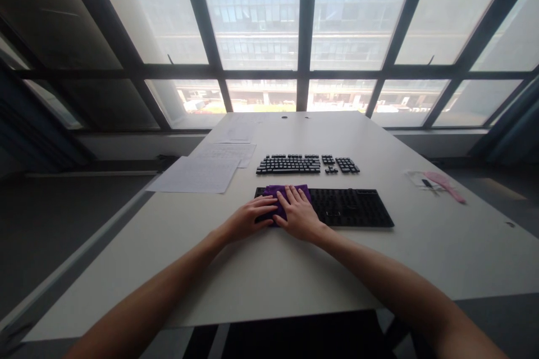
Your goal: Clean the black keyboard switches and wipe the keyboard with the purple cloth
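Note:
A black keyboard base [353, 208] with its keycaps off lies on the white table in front of me. Over its left part is spread a purple cloth [273, 190]. My right hand [298, 214] rests on the cloth with fingers stretched forward and slightly apart. At the cloth's left side, my left hand [249, 217] lies with its fingers extended over the cloth and the keyboard's left end. Part of the cloth and the base beneath is hidden by both hands. Beyond the base, loose keycaps [290, 165] are laid out in keyboard order.
Paper sheets [197, 174] lie at the table's left edge. On the right are a pink brush-like item [442, 184], a small dark tool [428, 185] and a clear plastic bag [415, 178]. The white table [236, 286] reaches toward large windows [256, 17].

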